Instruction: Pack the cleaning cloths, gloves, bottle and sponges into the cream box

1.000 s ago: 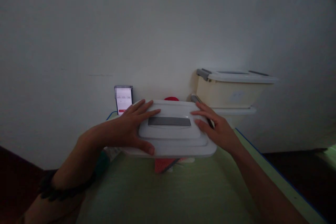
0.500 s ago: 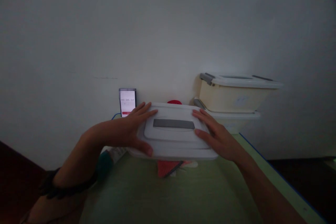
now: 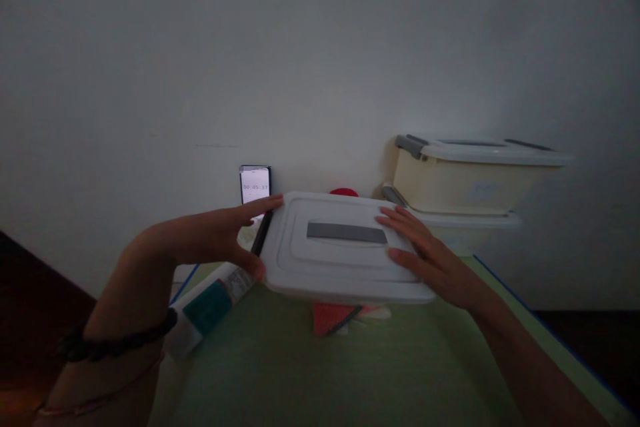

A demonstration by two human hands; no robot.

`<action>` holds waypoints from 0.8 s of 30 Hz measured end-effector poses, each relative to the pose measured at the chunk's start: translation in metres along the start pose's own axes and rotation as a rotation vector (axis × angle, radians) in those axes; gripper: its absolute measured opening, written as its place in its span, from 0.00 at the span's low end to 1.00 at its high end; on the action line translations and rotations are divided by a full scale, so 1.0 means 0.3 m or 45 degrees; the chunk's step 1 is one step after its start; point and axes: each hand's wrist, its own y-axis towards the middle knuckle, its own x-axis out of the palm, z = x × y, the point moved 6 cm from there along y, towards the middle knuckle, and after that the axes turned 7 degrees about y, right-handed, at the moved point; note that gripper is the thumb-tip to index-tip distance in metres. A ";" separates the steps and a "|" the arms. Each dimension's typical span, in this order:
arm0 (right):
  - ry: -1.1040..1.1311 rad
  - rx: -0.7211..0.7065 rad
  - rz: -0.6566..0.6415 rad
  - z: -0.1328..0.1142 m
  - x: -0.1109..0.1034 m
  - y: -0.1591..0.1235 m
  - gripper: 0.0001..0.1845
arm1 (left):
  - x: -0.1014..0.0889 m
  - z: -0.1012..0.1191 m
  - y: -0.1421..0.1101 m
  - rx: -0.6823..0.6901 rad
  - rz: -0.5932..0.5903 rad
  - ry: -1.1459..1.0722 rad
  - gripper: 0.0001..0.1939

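Observation:
A white plastic lid (image 3: 340, 267) with a grey handle strip (image 3: 347, 233) lies flat at the middle of the view, above the green table (image 3: 320, 373). My left hand (image 3: 220, 237) is at the lid's left edge. Its fingers are stretched to the far corner and its thumb touches the near corner, beside a dark latch (image 3: 261, 235). My right hand (image 3: 425, 257) rests flat on the lid's right part with its fingers spread. What is under the lid is hidden, except a red thing (image 3: 330, 317) that sticks out below its front edge.
Two cream lidded bins (image 3: 465, 183) are stacked at the back right against the wall. A phone (image 3: 255, 183) showing a timer leans on the wall. A white and teal tube (image 3: 207, 307) lies on the table at left. A red object (image 3: 344, 192) shows behind the lid.
My left hand has slid off the top of the lid to its left edge, uncovering the tube. The view has shifted left, and my right hand has stayed on the lid.

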 end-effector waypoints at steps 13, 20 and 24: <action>-0.114 0.004 -0.035 0.003 -0.001 -0.006 0.25 | 0.031 -0.042 0.047 -0.070 -0.017 -0.598 0.37; -0.517 0.002 0.009 -0.094 0.015 0.023 0.26 | 0.049 -0.021 0.063 -0.071 -0.092 -0.643 0.28; -0.486 -0.079 -0.195 -0.209 0.124 0.094 0.30 | 0.052 -0.014 0.067 -0.053 -0.097 -0.626 0.27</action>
